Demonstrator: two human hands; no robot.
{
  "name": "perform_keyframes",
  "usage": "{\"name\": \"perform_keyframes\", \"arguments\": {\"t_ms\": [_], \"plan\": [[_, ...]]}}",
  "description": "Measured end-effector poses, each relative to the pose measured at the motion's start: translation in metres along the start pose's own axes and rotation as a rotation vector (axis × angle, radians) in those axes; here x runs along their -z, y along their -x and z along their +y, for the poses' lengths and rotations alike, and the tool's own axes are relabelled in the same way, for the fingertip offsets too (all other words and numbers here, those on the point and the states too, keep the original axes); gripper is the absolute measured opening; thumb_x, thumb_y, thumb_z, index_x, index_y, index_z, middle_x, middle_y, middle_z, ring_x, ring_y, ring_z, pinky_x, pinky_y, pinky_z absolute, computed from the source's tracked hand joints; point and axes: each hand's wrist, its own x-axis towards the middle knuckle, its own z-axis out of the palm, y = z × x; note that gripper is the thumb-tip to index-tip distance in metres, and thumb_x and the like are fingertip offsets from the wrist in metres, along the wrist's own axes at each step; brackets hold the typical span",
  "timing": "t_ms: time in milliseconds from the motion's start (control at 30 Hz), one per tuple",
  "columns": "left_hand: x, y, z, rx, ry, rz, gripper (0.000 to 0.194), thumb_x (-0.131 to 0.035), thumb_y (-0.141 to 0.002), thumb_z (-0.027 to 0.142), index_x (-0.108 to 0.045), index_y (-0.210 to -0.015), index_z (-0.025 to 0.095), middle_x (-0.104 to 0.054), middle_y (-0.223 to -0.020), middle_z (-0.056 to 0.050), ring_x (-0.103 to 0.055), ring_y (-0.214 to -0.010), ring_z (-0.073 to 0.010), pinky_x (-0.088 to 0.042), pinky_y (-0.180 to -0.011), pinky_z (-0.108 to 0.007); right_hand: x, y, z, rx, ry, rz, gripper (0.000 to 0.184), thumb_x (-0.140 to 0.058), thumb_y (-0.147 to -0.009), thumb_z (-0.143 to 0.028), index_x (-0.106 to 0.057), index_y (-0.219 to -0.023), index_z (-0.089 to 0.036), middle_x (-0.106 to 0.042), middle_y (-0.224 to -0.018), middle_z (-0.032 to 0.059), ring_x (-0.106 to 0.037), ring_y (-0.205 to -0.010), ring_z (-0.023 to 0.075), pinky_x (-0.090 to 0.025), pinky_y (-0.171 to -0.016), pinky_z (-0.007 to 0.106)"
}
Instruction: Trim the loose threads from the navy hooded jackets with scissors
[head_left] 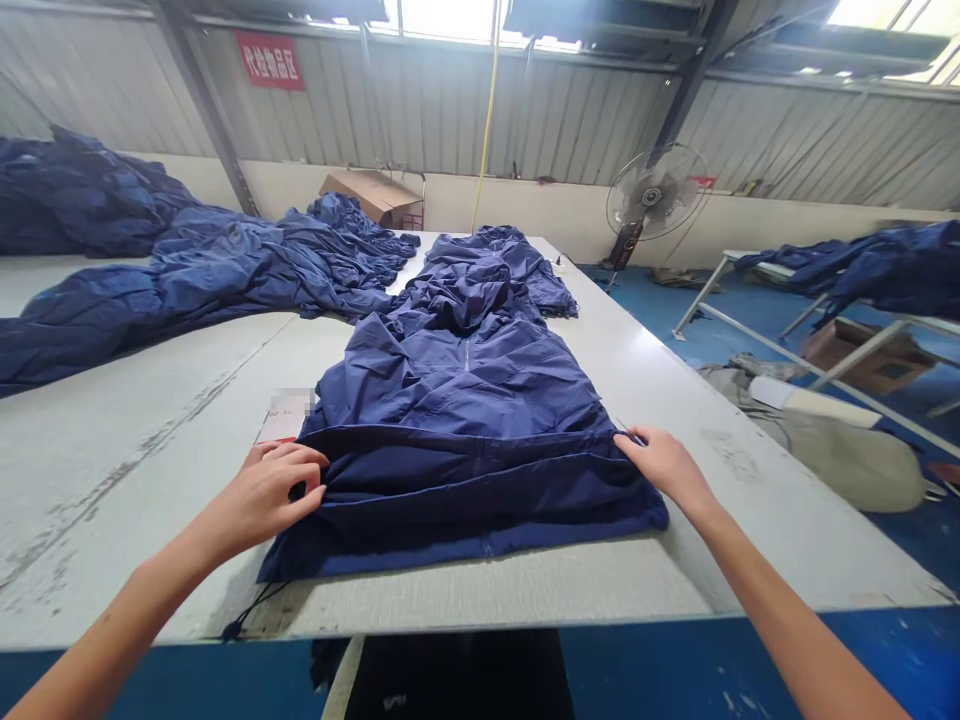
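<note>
Left hand (pixel 264 490) curled on the navy jacket's folded hem (pixel 465 490), right hand (pixel 664 468) open at its edge.

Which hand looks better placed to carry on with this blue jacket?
Probably the left hand: its fingers curl over the folded hem of the navy jacket, so it seems to have a firmer hold. The right hand appears to touch the fold only with its fingertips.

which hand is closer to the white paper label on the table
Left: the left hand is close to the label; the right hand is across the navy jacket from it.
</note>
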Motion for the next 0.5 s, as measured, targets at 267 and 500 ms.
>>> {"name": "perform_keyframes", "arguments": {"t_ms": [267,500], "plan": [[-0.001,-0.024,0.077,-0.277,-0.037,0.101,0.045,-0.047,-0.095,0.016,-0.051,-0.138,0.029,-0.051,-0.147,-0.006,-0.046,-0.135,-0.0246,-0.040,-0.110,-0.042,-0.008,-0.006,-0.002,0.024,0.027,-0.017,0.029,-0.053,-0.081,-0.043,-0.068,-0.069,-0.021,-0.072,-0.072,0.0072,-0.066,-0.068,0.0223,-0.040,-0.058,0.026],[-0.056,-0.096,0.129,-0.400,0.058,0.022,0.058,-0.042,-0.090,0.002,-0.051,-0.142,0.027,-0.051,-0.149,-0.006,-0.039,-0.143,-0.0242,-0.037,-0.115,-0.043,-0.014,0.014,-0.002,0.020,0.103,0.132,0.027,-0.057,-0.084,-0.042,-0.071,-0.087,-0.019,-0.075,-0.090,0.0114,-0.070,-0.081,0.0270,-0.042,-0.059,0.028]]}}
